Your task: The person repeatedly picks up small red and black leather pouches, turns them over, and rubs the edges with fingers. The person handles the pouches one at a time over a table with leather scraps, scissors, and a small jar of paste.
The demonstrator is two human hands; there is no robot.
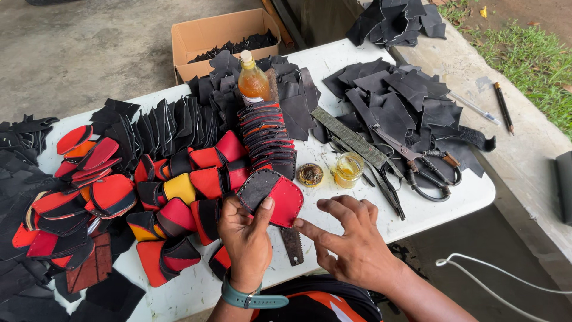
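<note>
Red-and-black stitched piece [271, 197] sits upright in the left hand [245, 238], pinched between the thumb laid across its front face and the fingers behind it, above the near part of the white table [471, 194]. Right hand [351, 241] holds nothing: its fingers are spread and extended, with the index fingertip touching or just short of the piece's lower right edge. A teal wristband [250, 298] circles the left wrist. Directly below the piece, a narrow dark toothed strip [292, 244] lies on the table between the two hands. Left of the left hand, finished red, black and yellow pieces [179, 203] crowd the surface down to the near table edge. Just beyond the held piece stand a small round tin [310, 174] and a small glass jar [348, 170] of yellow liquid; behind them rises a stacked column of pieces [268, 134] and an amber bottle [253, 80]. Scissors [417, 161] lie to the right, near black cut scraps [399, 101]. Bare tabletop shows only in front of the right hand and toward the right table corner.
</note>
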